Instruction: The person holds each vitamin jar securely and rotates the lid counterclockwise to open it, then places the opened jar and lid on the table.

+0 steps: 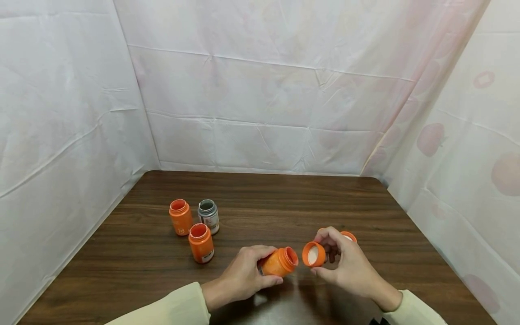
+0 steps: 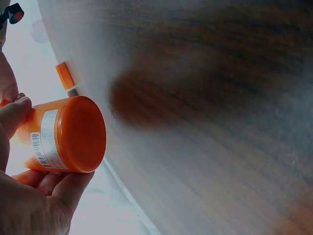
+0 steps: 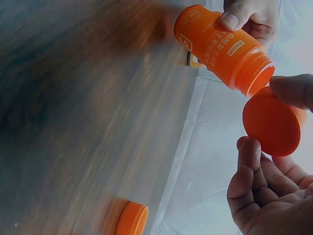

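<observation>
My left hand (image 1: 248, 272) grips an orange plastic bottle (image 1: 278, 262) around its body, tilted with its uncapped mouth facing right. In the left wrist view the bottle's round base and a label with a barcode (image 2: 40, 149) show. Just right of the mouth, my right hand (image 1: 350, 265) pinches an orange screw cap (image 1: 313, 254) between thumb and fingers, its pale inner side turned toward the bottle. Cap and bottle are apart in the head view. The right wrist view shows the cap's smooth outer top (image 3: 272, 125) close by the bottle's threaded neck (image 3: 255, 73).
Two uncapped orange bottles, one behind (image 1: 180, 217) and one nearer (image 1: 201, 243), stand upright at left beside an uncapped grey bottle (image 1: 209, 216). Behind the right hand lies another orange cap (image 1: 349, 235), partly hidden. White sheeting (image 1: 260, 90) encloses the brown wooden table (image 1: 284, 194).
</observation>
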Available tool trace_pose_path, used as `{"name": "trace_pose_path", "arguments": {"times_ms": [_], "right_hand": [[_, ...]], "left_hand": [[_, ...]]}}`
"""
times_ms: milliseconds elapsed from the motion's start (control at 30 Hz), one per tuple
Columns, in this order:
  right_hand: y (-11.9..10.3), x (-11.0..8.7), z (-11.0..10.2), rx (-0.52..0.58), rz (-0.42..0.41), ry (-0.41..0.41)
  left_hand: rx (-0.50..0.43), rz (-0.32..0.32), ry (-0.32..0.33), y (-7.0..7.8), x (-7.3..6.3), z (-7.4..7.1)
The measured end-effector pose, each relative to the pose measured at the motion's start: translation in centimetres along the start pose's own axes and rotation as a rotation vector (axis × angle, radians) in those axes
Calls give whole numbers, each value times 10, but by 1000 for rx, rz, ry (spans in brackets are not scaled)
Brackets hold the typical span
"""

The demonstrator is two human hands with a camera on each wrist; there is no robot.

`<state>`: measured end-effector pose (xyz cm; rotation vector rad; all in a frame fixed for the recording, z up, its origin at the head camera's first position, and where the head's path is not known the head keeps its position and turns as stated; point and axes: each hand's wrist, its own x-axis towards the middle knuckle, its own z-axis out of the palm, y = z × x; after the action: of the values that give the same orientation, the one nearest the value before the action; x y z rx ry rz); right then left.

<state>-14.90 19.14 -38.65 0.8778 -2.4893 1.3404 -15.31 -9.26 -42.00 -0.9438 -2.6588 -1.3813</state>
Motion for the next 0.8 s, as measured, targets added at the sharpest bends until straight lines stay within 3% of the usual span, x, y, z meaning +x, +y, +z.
{"name": "trace_pose_path", "arguments": {"times_ms": [400, 800], "right_hand": [[5, -3, 2, -97, 33, 72], [9, -5, 2, -75, 80, 85]], "left_hand": [[14, -2, 24, -1, 0, -2], [36, -38, 48, -4, 2, -5]]}}
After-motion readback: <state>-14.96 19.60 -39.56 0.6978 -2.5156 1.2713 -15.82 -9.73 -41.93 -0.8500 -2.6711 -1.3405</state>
